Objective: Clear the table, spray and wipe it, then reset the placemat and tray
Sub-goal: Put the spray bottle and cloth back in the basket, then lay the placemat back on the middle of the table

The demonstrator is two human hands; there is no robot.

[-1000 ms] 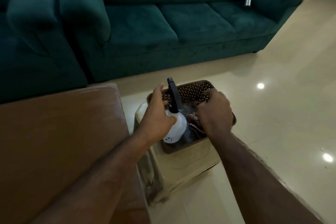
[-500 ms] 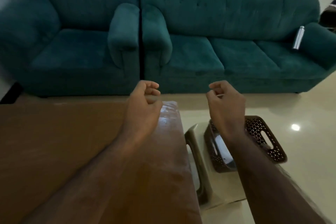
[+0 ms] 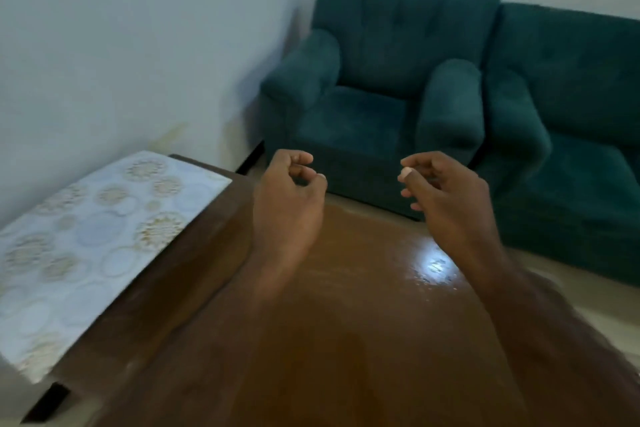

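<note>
The brown table (image 3: 346, 322) fills the lower middle of the head view, its top glossy with a bright light reflection at the right. My left hand (image 3: 287, 204) and my right hand (image 3: 446, 204) hover side by side above its far end, fingers loosely curled, holding nothing. A white placemat (image 3: 86, 243) with gold circle patterns lies to the left on a darker brown surface (image 3: 194, 253) beside the wall. No tray or spray bottle is in view.
A teal armchair (image 3: 374, 97) stands just beyond the table's far edge, with a teal sofa (image 3: 571, 149) to its right. A pale wall (image 3: 138, 45) runs along the left. A strip of cream floor (image 3: 588, 302) shows at the right.
My hands left the spray bottle and cloth in the brown basket on the stool and rose empty. The view swung left over the table; the basket is gone and the placemat has appeared.
</note>
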